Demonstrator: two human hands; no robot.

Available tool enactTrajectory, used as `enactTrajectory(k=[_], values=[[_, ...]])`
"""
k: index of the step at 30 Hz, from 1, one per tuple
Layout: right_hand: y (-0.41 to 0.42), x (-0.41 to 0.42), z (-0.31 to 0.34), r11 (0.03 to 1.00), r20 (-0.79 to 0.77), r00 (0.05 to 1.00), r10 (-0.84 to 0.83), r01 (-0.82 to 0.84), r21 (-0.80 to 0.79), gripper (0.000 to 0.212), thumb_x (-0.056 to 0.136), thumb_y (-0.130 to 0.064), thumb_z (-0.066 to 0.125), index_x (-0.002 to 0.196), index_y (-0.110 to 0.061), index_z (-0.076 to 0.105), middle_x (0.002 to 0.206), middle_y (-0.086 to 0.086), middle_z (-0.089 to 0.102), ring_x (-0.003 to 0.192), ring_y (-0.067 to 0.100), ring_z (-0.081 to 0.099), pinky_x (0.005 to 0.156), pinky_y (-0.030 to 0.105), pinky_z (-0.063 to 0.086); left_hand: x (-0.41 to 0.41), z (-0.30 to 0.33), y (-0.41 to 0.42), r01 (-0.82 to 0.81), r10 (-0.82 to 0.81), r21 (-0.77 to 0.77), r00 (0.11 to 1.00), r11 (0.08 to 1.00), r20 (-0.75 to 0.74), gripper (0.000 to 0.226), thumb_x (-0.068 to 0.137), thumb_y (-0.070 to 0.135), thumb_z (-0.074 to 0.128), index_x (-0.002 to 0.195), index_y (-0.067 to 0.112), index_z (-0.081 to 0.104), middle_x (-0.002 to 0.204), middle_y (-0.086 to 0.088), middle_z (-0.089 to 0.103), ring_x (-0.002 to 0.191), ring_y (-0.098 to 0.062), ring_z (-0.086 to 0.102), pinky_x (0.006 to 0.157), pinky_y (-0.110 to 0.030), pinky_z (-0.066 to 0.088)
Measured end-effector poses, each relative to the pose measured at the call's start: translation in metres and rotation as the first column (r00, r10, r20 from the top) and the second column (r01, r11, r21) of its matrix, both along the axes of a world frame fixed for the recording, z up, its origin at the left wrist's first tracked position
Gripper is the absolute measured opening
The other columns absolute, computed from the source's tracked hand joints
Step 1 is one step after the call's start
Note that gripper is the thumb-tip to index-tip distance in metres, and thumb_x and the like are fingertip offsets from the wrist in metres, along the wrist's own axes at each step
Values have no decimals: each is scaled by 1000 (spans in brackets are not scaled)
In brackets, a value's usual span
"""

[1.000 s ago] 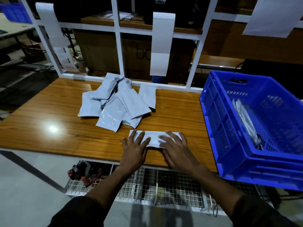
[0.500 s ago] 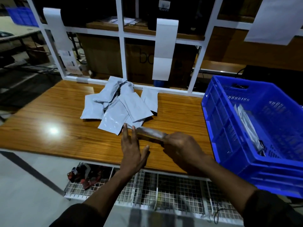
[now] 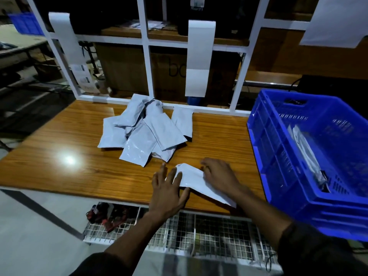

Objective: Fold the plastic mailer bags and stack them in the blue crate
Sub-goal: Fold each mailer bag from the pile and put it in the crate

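A folded white mailer bag [image 3: 196, 181] lies near the front edge of the wooden table [image 3: 59, 156]. My right hand [image 3: 219, 175] rests on its right part with fingers curled on the bag's top edge. My left hand [image 3: 169, 188] lies flat with fingers spread, its fingertips on the bag's left end. Behind them sits a loose pile of several grey-white mailer bags [image 3: 147, 132]. To the right stands the blue crate [image 3: 282, 156], with folded bags [image 3: 306, 154] leaning inside it.
A white frame [image 3: 147, 56] with hanging bags [image 3: 199, 56] stands along the table's far edge. A wire-mesh shelf [image 3: 199, 232] with a red and black object [image 3: 107, 216] sits below the table front. A bright light reflection marks the table's left part.
Both hands pressed the bag flat on the table, then my right hand lifted and turned it. Now the bag lies angled on the table again, with both hands on it.
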State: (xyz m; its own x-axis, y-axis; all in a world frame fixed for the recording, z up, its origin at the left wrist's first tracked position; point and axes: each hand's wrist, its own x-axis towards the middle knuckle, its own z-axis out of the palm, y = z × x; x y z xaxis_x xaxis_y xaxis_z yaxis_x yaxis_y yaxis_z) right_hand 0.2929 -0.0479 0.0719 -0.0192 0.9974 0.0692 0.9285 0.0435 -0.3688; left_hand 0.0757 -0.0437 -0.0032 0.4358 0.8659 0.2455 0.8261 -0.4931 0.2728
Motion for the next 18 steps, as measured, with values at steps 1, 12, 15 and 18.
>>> enactTrajectory(k=[1,12,15,18], values=[[-9,-14,-14,1000,10,1000,9,-9,9,37,97,-31,38,118,-21,67,121,4,69,113,29,62,93,45,48,0,-1,-1,6,-7,17,1000,1000,28,66,96,59,34,141,17,56,153,-9,48,154,-37,13,117,-64,20],[-18,-10,-55,934,341,876,342,-355,-24,52,106,-34,23,155,-18,35,159,-3,38,150,23,28,119,49,26,20,3,21,131,-138,135,989,982,43,37,101,31,39,117,13,67,116,-6,67,110,-28,61,95,-44,47],[-16,-1,-52,930,321,874,365,-359,-80,52,109,-39,17,159,-25,23,166,-9,18,155,18,6,124,50,6,17,-5,23,106,-102,65,993,992,-62,47,102,38,37,129,9,63,133,-10,62,124,-28,58,101,-44,49],[-19,0,-49,934,299,885,357,-344,-97,52,109,-43,16,160,-30,18,167,-13,7,154,11,-6,124,47,-2,14,-6,22,45,-47,-18,989,999,-140,65,102,49,27,145,7,53,152,-12,50,143,-27,44,113,-50,38]])
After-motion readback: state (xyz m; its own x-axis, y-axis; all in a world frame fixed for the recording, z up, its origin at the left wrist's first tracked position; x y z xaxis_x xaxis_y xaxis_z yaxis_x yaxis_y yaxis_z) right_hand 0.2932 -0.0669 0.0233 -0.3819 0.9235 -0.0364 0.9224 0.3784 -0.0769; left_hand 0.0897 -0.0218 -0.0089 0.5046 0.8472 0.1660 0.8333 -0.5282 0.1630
